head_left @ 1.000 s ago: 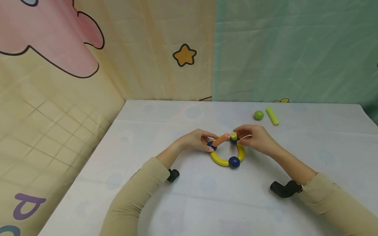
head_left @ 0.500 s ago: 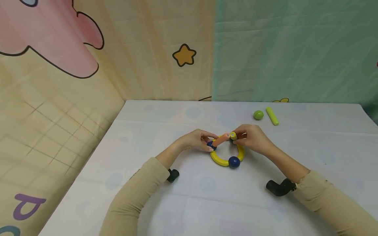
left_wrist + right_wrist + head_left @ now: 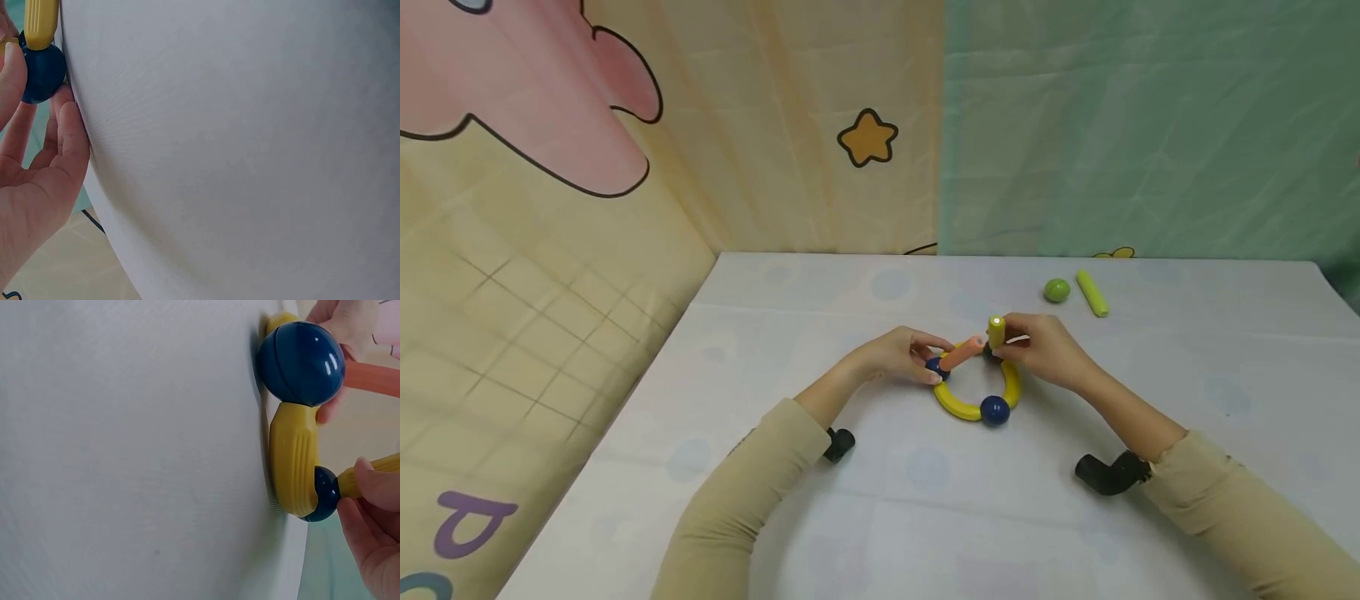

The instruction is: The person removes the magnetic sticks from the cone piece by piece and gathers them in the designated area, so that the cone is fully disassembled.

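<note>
Yellow curved rods [image 3: 958, 406] and three dark blue balls form a ring lying on the table. My left hand [image 3: 904, 357] holds the left blue ball [image 3: 937, 369] between thumb and fingers; an orange rod [image 3: 961, 355] slants up from that ball. With thumb and fingertips, my right hand [image 3: 1047, 348] pinches a short yellow rod [image 3: 996, 333], which stands upright on the back right ball. In the right wrist view this yellow rod's lower end meets the back ball [image 3: 325, 495]. The front blue ball [image 3: 995, 411] is untouched.
Towards the back of the white-covered table [image 3: 895, 517] lie a green ball [image 3: 1057, 290] and a light green rod [image 3: 1092, 293]. Patterned curtains [image 3: 775, 125] rise behind and at the left. Black curved pieces [image 3: 1111, 474] are at both wrists.
My right hand has shifted slightly left, and the yellow rod in its fingers has tipped up from pointing towards me to standing upright. My left hand stays at its ball.
</note>
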Available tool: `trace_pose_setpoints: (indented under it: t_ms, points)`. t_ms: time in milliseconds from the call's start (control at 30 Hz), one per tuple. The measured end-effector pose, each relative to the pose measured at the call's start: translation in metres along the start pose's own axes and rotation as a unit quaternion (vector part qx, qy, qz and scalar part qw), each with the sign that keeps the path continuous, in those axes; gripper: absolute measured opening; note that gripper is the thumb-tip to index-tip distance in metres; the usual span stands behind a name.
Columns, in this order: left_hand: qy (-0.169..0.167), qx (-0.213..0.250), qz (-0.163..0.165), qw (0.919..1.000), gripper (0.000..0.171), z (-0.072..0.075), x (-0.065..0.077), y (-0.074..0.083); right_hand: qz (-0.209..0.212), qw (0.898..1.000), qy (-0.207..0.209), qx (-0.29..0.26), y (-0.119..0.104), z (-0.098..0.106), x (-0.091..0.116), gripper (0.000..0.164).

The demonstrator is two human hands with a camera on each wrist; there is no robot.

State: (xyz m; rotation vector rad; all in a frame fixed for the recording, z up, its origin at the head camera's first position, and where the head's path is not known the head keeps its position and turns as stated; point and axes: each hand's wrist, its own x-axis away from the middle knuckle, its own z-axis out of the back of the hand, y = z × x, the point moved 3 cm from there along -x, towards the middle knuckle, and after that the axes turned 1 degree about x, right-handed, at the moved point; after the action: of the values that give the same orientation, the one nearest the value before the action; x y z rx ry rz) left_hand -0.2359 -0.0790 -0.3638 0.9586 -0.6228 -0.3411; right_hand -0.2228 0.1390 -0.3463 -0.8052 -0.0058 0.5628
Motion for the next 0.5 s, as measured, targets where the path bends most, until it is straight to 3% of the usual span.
trace_pose_setpoints:
  t_ms: [500]
  points:
    - [0.003,0.000,0.003,1.0000,0.052,-0.0004,-0.0001,0.0020,-0.005,1.000,-0.001,-0.001,0.0047,0.0031,-0.0018,0.019]
